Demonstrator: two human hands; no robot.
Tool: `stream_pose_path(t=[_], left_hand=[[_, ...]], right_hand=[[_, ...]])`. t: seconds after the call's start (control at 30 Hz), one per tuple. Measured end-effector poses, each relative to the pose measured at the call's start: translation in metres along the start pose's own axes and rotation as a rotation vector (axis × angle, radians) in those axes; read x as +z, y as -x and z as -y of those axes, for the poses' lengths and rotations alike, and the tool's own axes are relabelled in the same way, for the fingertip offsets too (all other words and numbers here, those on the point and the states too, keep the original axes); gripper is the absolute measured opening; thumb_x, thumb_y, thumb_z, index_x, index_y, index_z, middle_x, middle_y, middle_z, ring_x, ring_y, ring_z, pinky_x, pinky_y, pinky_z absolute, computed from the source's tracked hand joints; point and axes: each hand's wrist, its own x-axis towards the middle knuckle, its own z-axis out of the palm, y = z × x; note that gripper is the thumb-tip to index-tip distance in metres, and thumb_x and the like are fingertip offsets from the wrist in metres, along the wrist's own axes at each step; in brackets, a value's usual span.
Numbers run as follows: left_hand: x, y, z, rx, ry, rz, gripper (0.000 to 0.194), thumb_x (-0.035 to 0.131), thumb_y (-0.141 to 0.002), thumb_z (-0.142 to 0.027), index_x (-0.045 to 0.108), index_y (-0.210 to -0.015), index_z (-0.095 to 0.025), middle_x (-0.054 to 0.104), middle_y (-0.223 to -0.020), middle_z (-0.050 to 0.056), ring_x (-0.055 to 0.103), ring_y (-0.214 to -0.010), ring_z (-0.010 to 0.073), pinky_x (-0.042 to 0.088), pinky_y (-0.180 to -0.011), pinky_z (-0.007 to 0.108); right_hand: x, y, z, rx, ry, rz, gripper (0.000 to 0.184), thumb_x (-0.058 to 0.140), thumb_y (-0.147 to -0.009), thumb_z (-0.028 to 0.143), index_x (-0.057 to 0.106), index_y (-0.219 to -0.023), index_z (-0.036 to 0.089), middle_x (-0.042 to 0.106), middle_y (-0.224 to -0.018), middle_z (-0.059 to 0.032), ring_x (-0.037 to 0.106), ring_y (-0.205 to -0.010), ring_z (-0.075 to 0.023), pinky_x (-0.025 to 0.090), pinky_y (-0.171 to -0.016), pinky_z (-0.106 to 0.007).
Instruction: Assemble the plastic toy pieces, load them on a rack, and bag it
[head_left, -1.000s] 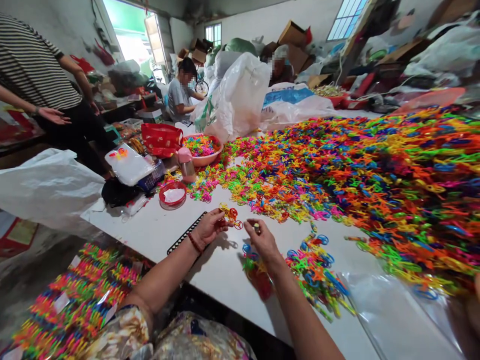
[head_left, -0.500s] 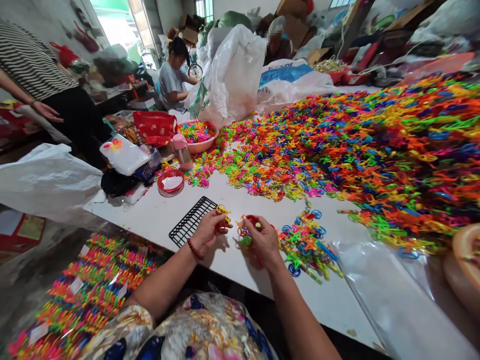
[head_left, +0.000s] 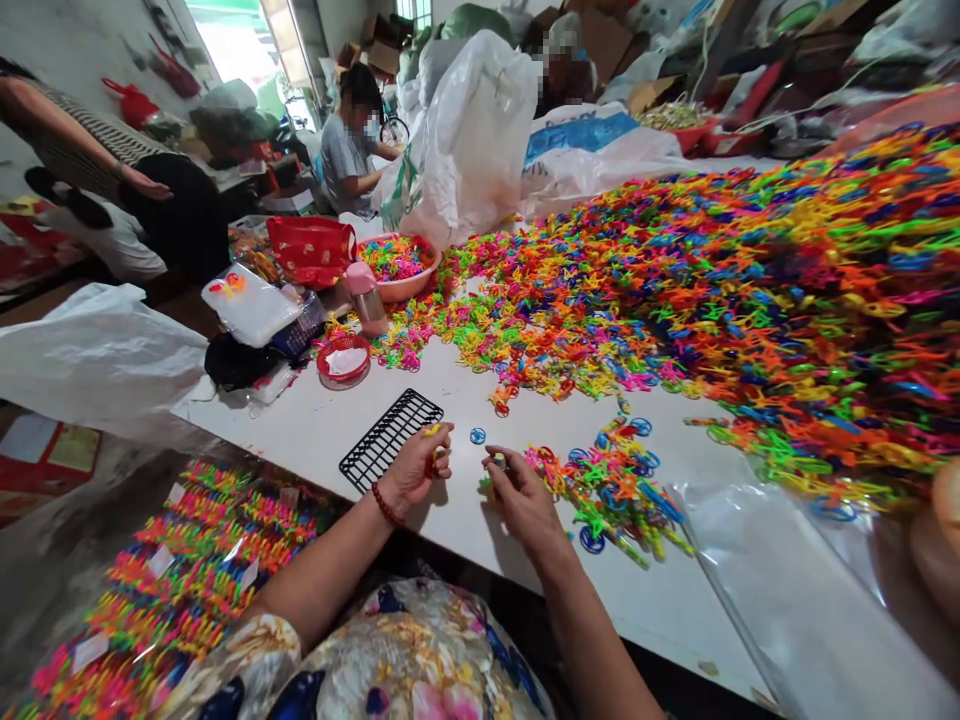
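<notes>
My left hand, with a red bead bracelet on its wrist, is closed on a small yellow plastic piece, mostly hidden by the fingers. Across a short gap, my right hand has its thumb and fingertips curled close together; something small may be between them, too little to make out. A blue spoked plastic ring lies between the hands. Beside my left hand is a black plastic grid. A small heap of coloured plastic pieces lies just right of my right hand.
A large mound of bright plastic pieces covers the table's far right. Toward the back left are a pink basin, a pink-lidded bottle and a red basket. Clear plastic sheeting lies front right. Other people are at the back and left.
The blue ring now shows between my hands. My right fingers have shifted off the red pieces they were over. Less of the yellow piece shows in my left hand. The standing person has leaned over.
</notes>
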Motion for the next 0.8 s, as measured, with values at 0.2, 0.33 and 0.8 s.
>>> stream_pose_path(t=[0.2, 0.33, 0.8], left_hand=[[0.008, 0.0, 0.01, 0.166, -0.264, -0.067, 0.059, 0.071, -0.074, -0.061, 0.055, -0.106, -0.014, 0.053, -0.067, -0.005, 0.049, -0.049, 0.005, 0.04, -0.049, 0.019], [0.011, 0.003, 0.013, 0.214, -0.27, -0.168, 0.059, 0.069, -0.072, -0.066, 0.044, -0.099, -0.021, 0.058, -0.077, -0.005, 0.057, -0.048, 0.0078, 0.046, -0.047, 0.022], [0.015, 0.014, 0.035, 0.222, -0.336, -0.081, 0.046, 0.059, -0.082, -0.064, 0.044, -0.083, -0.021, 0.047, -0.064, -0.008, 0.043, -0.045, 0.0056, 0.034, -0.041, 0.019]], right_hand=[[-0.005, 0.015, 0.0, -0.104, 0.135, 0.044, 0.049, 0.051, -0.091, 0.053, 0.062, -0.126, 0.02, 0.072, -0.101, -0.0091, 0.067, -0.091, -0.0221, 0.055, -0.079, -0.036], [-0.001, 0.021, 0.002, -0.23, 0.181, 0.038, 0.036, 0.057, -0.09, 0.046, 0.069, -0.115, 0.022, 0.073, -0.102, -0.0086, 0.067, -0.094, -0.0226, 0.054, -0.084, -0.037], [0.013, 0.028, 0.012, -0.215, 0.122, 0.013, 0.025, 0.06, -0.089, 0.041, 0.071, -0.099, 0.021, 0.074, -0.088, -0.0048, 0.068, -0.079, -0.0193, 0.053, -0.075, -0.031]])
